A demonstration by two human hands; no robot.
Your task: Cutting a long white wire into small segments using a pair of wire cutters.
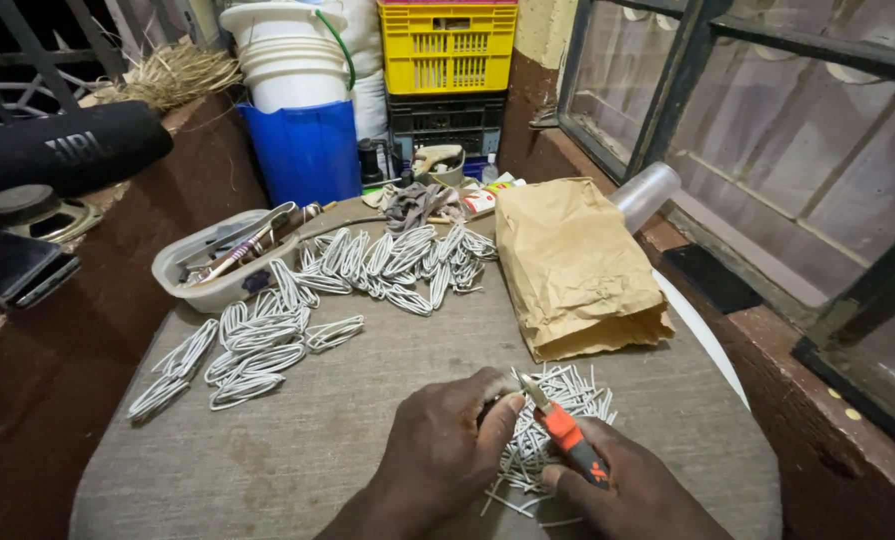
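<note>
A person's two bare hands work over a grey cloth-covered table [297, 450], seen from above. The right hand [637, 490] is closed around the orange-and-black handles of a pair of cutters [567, 432], whose metal tip points up and left toward the left hand [442, 440]. The left hand is curled, fingertips [507, 405] pinched together right at the cutter tip; whatever they grip there is too small to make out, though it looks to be one piece of white wire.

Just behind and under both hands lies a heap of short cut wire pieces [567, 400], white and roughly straight. Farther from the hands than this heap, toward the left and centre of the table, lie many folded wire loops [267, 340], laid in loose rows. Right of those loops and just beyond the heap sits a crumpled brown paper bag [572, 265]. Left of the loops stands a shallow plastic tray [202, 285] holding hand tools. Beyond it, at the wall, are a blue bucket [307, 150] and a yellow crate [447, 45].

The wire pieces appear light, thin and springy, smooth in their white covering and likely to slip or scatter; a piece seems best pinched near its end between thumb and forefinger, close to the blades.
</note>
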